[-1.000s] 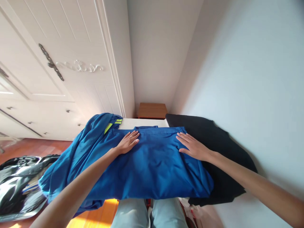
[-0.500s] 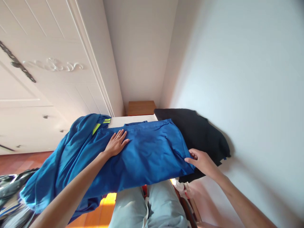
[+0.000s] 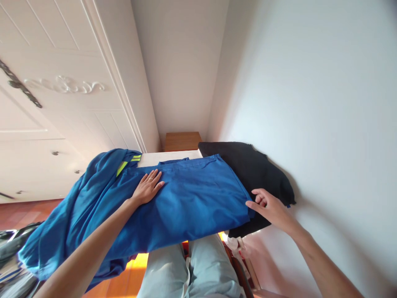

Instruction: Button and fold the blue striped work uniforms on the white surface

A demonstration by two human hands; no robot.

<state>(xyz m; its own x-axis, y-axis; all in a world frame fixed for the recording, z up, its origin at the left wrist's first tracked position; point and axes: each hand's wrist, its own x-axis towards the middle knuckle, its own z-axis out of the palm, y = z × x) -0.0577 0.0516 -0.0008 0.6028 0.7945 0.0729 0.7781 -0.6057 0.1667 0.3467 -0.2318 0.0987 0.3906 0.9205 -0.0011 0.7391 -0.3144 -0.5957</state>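
A blue garment [image 3: 189, 194] with yellow-green stripes lies spread over a white surface, its left part bunched and hanging down. My left hand [image 3: 148, 186] rests flat on it near the upper edge, fingers stretched out, a ring on one finger. At the garment's lower right corner is my right hand [image 3: 269, 207], its thumb and forefinger apart and the other fingers curled. The thumb tip is right by the cloth edge; whether it touches I cannot tell. Under the right edge of the blue cloth lies a black garment [image 3: 260, 169].
A pale wall [image 3: 325, 103] rises close on the right. White cabinet doors [image 3: 62, 120] stand on the left. Behind the white surface [image 3: 167, 156] is a brown wooden box-like piece [image 3: 182, 141]. My legs in grey-green trousers [image 3: 211, 265] are below; mixed items [image 3: 18, 252] lie at lower left.
My right hand has let go of the blue garment's right edge and opened slightly. The cloth there lies smoother. My left hand stays flat in place, and the view has shifted a little.
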